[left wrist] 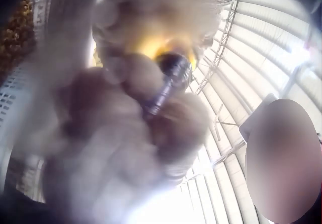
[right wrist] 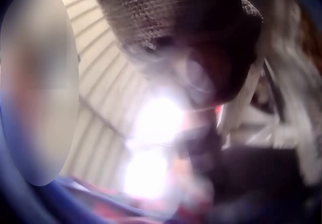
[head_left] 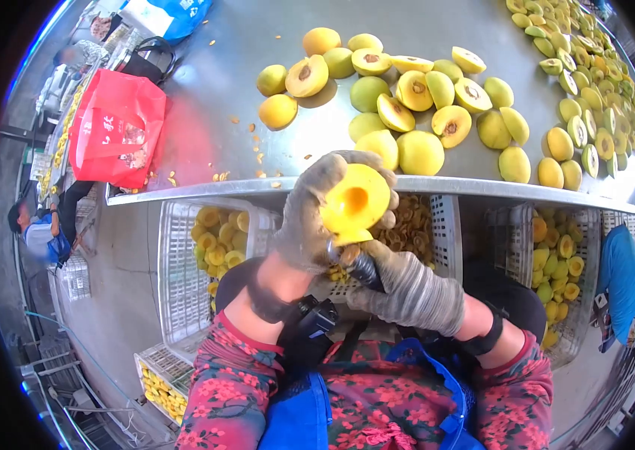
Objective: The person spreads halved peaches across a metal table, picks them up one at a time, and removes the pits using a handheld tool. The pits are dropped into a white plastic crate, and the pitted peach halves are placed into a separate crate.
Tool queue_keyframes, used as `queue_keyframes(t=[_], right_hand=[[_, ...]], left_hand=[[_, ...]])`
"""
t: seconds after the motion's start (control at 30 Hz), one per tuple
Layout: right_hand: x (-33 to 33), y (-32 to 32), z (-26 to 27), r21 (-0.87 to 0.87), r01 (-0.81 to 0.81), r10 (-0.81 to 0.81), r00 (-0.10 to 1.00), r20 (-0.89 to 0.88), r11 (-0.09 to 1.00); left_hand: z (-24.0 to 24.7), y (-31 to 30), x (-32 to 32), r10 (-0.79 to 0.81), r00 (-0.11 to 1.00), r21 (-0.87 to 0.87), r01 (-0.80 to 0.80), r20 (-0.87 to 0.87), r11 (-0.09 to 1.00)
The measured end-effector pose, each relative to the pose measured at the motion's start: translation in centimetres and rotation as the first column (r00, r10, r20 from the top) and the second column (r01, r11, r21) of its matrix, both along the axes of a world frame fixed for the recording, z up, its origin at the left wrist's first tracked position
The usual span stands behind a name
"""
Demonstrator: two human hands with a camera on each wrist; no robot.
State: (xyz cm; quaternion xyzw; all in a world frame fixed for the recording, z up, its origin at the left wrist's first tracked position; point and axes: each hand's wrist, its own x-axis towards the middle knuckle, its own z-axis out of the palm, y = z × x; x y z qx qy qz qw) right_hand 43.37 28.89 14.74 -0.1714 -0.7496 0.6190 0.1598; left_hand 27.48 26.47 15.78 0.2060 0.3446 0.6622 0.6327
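In the head view my left hand (head_left: 304, 214), in a grey knit glove, holds a yellow peach half (head_left: 358, 199) with its hollow facing up. Just below it, my gloved right hand (head_left: 418, 292) grips a black-handled tool (head_left: 364, 268). The tool's head lies at the peach's lower edge, beside a small brown piece (head_left: 349, 255). Blurred gloved fingers and the tool's dark shaft (left wrist: 171, 80) fill the left wrist view, with yellow flesh behind. The right wrist view shows mostly dark glove (right wrist: 216, 58) and glare; the tool is hidden there.
Cut and whole-looking peaches (head_left: 420, 152) lie on the metal table (head_left: 220, 90), with a larger pile (head_left: 595, 97) at right. A red bag (head_left: 118, 127) stands at left. Below the edge are white crates (head_left: 175, 247) of peach halves and a bin of brown pits (head_left: 413, 217).
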Motion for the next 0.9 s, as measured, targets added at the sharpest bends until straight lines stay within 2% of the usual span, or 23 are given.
queue_keyframes(t=[0.03,0.07,0.13,0.17,0.23,0.27,0.3,0.33,0.37,0.4,0.43,0.47,0.53,0.57,0.63,0.67,0.7,0.77,0.8,0.9], right_hand=[[0.1,0.2,0.6,-0.043,-0.065,0.070,0.990,0.125,0.997],[0.3,0.3,-0.1,0.145,-0.097,0.070,0.981,0.179,0.985],[0.3,0.6,-0.9,0.495,-0.169,0.029,0.960,0.277,0.852],[0.9,1.2,-0.7,0.477,-0.315,0.043,0.866,0.498,0.820],[1.8,1.5,-3.3,0.487,-0.467,-0.008,0.716,0.698,0.738],[2.2,1.4,-3.6,0.496,-0.486,-0.014,0.704,0.710,0.720],[2.6,1.3,-4.0,0.504,-0.505,-0.021,0.692,0.722,0.701],[3.0,1.3,-4.3,0.511,-0.523,-0.028,0.680,0.733,0.682],[3.2,1.2,-3.4,0.531,-0.501,-0.015,0.718,0.696,0.684],[3.4,1.1,-2.7,0.549,-0.472,-0.005,0.755,0.656,0.690],[3.6,1.1,-2.4,0.574,-0.475,0.015,0.779,0.627,0.667],[3.6,1.0,-2.2,0.577,-0.463,0.015,0.789,0.615,0.672],[3.4,0.9,-1.8,0.587,-0.452,0.018,0.802,0.597,0.672],[3.3,0.8,-1.8,0.553,-0.464,0.033,0.786,0.618,0.692],[2.8,0.9,-2.1,0.494,-0.475,0.049,0.755,0.654,0.728],[2.8,1.1,-2.0,0.492,-0.467,0.050,0.761,0.646,0.735],[2.9,1.3,-2.0,0.489,-0.459,0.053,0.767,0.640,0.742],[3.3,1.4,-1.9,0.483,-0.440,0.057,0.780,0.623,0.757],[3.4,1.5,-1.8,0.484,-0.418,0.049,0.792,0.608,0.769],[3.8,1.7,-1.6,0.472,-0.357,0.049,0.834,0.549,0.806]], left_hand=[[-0.5,0.3,-0.5,0.016,1.000,0.047,-0.016,-0.009,0.999],[-0.5,0.1,-0.9,0.080,0.996,0.035,-0.078,-0.046,0.996],[0.2,-0.3,-1.3,0.200,0.973,0.018,-0.199,-0.118,0.980],[0.7,-1.0,-2.1,0.243,0.932,0.025,-0.246,-0.268,0.969],[1.3,-3.0,-5.0,0.363,0.773,0.084,-0.377,-0.520,0.922],[2.1,-4.2,-6.6,0.434,0.684,0.092,-0.476,-0.587,0.875],[3.7,-6.3,-8.3,0.342,0.584,0.002,-0.503,-0.737,0.864],[2.9,-9.1,-11.7,0.167,0.345,-0.037,-0.515,-0.924,0.856],[2.1,-11.5,-14.7,-0.038,0.068,-0.069,-0.535,-0.997,0.842],[2.6,-13.2,-15.8,-0.357,-0.455,-0.067,-0.539,-0.816,0.840],[3.3,-13.5,-16.1,-0.527,-0.795,-0.054,-0.537,-0.302,0.842],[3.5,-12.9,-15.9,-0.481,-0.723,-0.063,-0.523,-0.496,0.850],[4.4,-10.6,-13.4,-0.340,-0.467,-0.076,-0.497,-0.817,0.865],[5.7,-7.0,-10.5,-0.452,-0.052,-0.347,-0.565,-0.891,0.749],[2.3,-2.9,-8.2,-0.141,0.270,-0.229,-0.328,-0.953,0.917],[1.7,-0.3,-6.2,-0.171,-0.009,-0.162,-0.272,-0.985,0.949],[1.2,2.3,-4.3,-0.166,-0.287,-0.110,-0.202,-0.943,0.973],[0.3,6.2,-1.4,-0.314,-0.159,-0.295,-0.129,-0.936,0.947],[0.5,7.3,-0.2,-0.409,-0.297,-0.374,-0.169,-0.863,0.912],[-1.4,8.2,-0.3,-0.363,-0.233,-0.322,-0.198,-0.902,0.926]])
